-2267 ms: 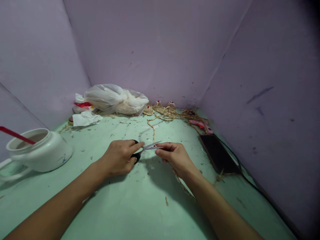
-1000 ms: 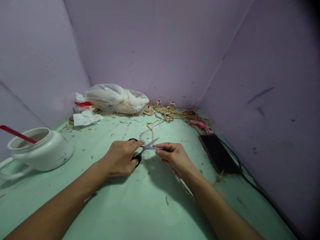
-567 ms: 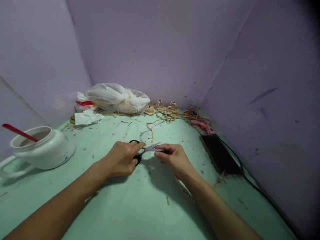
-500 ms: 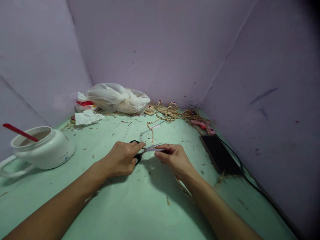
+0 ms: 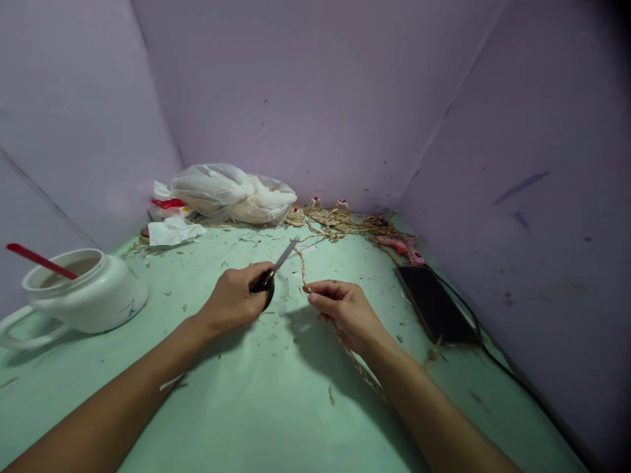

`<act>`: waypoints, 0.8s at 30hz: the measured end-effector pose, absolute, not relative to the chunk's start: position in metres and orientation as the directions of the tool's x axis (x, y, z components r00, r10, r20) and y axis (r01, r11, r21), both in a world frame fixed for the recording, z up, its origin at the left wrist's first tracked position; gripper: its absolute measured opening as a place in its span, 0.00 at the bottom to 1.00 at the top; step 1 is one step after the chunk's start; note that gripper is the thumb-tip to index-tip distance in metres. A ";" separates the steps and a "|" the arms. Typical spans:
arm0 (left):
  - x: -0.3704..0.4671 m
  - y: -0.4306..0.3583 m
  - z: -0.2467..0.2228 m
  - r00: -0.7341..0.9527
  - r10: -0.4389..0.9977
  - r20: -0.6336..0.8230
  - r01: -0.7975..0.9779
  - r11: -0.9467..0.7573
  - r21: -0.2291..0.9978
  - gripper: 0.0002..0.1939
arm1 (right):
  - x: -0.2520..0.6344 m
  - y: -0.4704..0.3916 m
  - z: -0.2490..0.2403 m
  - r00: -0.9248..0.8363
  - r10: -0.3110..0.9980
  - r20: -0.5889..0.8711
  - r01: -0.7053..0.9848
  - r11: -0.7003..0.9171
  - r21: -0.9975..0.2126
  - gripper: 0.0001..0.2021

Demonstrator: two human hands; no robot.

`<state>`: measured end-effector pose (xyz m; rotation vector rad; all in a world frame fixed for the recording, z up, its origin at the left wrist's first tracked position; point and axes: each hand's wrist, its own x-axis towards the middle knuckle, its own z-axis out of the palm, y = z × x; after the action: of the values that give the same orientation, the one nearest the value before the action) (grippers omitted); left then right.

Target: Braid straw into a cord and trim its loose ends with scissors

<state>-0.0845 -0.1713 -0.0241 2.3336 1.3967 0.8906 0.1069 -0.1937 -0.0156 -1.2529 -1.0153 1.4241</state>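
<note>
My left hand [image 5: 241, 292] is closed around the black handles of a pair of scissors [image 5: 284, 255]. The blades point up and to the right, near the free end of a braided tan cord [image 5: 302, 268]. My right hand [image 5: 342, 305] pinches that cord between thumb and forefinger. From the pinch, the short end rises toward the scissors' tip, and the rest trails below the hand and along the right forearm, partly hidden by it. Whether the blade tips touch the cord, I cannot tell.
A white pot-shaped mug [image 5: 106, 295] with a red stick stands at left. Behind lie a tied plastic bag [image 5: 231, 194], crumpled tissue [image 5: 175, 231] and tangled cord [image 5: 340, 223]. At right are a pink tool [image 5: 401, 247], a phone [image 5: 436, 305] and a black cable [image 5: 513, 374].
The scissors have swung from pointing right at the right hand's fingers to pointing up and right, their blades closer together. The right hand stays nearly in place, still pinching the cord.
</note>
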 end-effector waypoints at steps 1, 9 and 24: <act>-0.085 -0.170 -0.026 0.301 0.878 0.372 0.693 -0.469 0.548 0.17 | 0.107 -0.194 -0.015 -0.027 0.977 -0.210 -0.139 -0.212 -0.967 0.10; -0.080 -0.176 -0.020 0.303 0.894 0.331 0.780 -0.432 0.453 0.17 | 0.106 -0.195 -0.010 -0.048 0.973 -0.226 -0.164 -0.231 -0.959 0.10; -0.078 -0.180 -0.021 0.357 0.877 0.322 0.826 -0.457 0.329 0.19 | 0.112 -0.193 -0.013 -0.276 0.918 -0.284 -0.406 -0.380 -0.831 0.09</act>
<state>-0.0779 -0.1796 -0.0206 2.4954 1.5726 0.7000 0.1122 -0.1933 -0.0125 -0.9767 -0.7993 1.8031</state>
